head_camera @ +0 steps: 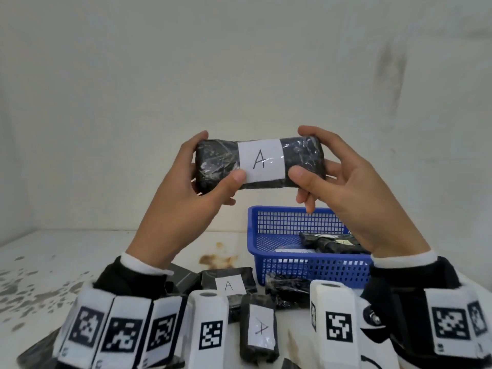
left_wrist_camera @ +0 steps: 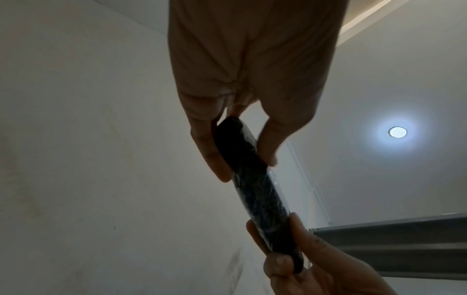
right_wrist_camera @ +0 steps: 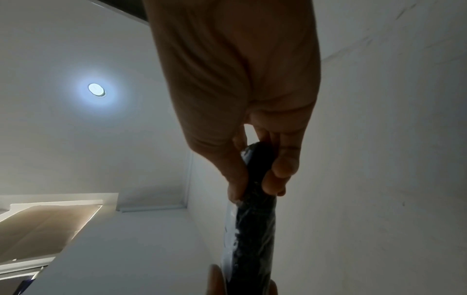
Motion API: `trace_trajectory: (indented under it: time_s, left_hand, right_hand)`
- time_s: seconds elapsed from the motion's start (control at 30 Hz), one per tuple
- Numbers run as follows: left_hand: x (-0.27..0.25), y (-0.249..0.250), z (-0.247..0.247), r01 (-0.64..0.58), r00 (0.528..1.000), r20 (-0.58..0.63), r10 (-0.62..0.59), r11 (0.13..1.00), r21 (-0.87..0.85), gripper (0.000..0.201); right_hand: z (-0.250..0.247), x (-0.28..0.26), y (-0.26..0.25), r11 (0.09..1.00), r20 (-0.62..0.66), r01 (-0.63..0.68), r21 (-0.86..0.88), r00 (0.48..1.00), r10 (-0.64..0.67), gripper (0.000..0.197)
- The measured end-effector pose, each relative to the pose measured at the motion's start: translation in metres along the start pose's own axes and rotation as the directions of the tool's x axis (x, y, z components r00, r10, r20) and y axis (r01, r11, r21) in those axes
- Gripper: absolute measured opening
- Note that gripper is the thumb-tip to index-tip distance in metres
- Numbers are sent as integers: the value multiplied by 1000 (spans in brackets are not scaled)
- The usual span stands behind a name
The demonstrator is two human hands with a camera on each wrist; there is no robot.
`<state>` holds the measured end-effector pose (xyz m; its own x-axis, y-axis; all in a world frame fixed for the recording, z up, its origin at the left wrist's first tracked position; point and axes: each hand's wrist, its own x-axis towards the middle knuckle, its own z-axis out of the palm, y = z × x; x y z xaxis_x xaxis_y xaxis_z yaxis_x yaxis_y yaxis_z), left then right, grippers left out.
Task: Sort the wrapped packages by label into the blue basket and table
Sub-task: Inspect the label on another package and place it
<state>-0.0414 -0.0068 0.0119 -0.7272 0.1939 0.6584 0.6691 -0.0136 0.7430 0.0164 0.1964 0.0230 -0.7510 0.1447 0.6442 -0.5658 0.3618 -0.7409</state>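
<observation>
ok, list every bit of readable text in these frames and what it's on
"A" on the white label of the held package, pinched at its ends by the left hand and the right hand.
"A" on the table package behind the wrists.
"A", tilted, on the near package.
Basket: the label of the package inside is too blurred to read.
Wrist tags: coded squares, no letters.
</observation>
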Motion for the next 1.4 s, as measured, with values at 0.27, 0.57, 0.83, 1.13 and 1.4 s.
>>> trace_trajectory:
  time_s: [0.27,0.57,0.83,1.13,1.4]
  left_hand:
    - [1,-2,-1,-20,999,34,20,1000,11,89]
    - [-1,0,3,-59,998,-14,58,998,-26,85]
    - [1,-2,-1,-23,999,-35,21,998,-66,68]
    - [3,0,-6,-9,1000,0,9,971,-238,41]
    - [4,1,-8,2,1000,16,2,958,-287,37]
  right_hand:
    - [11,-3,-6,999,-37,-17,-28,999,16,58]
    - [23,-5,-8,994,-79,28,-108,996,-37,78]
    - [28,-5,-7,997,-105,40,-61,993,-46,60]
    - [11,-4,-8,994,-67,36,99,997,-29,42]
    - [12,-2,-10,992,-81,29,121,997,-19,27]
